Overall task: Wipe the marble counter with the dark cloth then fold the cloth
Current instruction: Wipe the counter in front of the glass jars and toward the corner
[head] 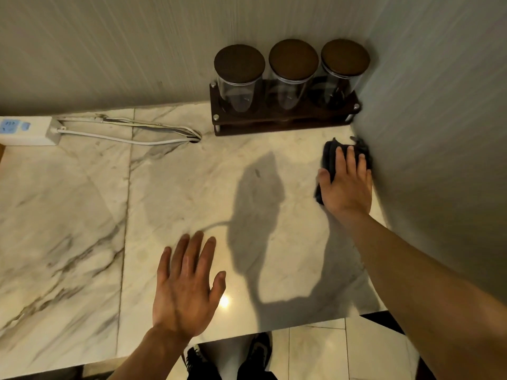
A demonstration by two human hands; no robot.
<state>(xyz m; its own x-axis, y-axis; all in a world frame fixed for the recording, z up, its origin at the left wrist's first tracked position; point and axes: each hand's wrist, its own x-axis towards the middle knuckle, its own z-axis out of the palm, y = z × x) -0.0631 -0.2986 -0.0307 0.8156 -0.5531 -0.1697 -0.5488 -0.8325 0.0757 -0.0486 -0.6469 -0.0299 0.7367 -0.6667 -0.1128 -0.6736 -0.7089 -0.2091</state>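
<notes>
My right hand [346, 185] fingers [349, 160] lie flat, spread, pressing down on the dark cloth [330, 157], not clenched round it. Cloth is bunched under the palm at the far right corner of the surface [192, 193], just in front of the jar rack [285, 116], touching the side wall. Its long axis runs rack-to-me, I judge. Left hand [186, 286] is open, flat, grasping nothing, well apart from the cloth. Right hand is nearer; the unwiped surface lies leftward.

Three lidded jars [292, 75], one rack [282, 120], one cloth [330, 157], one power strip [27, 131], two hands [186, 286].
</notes>
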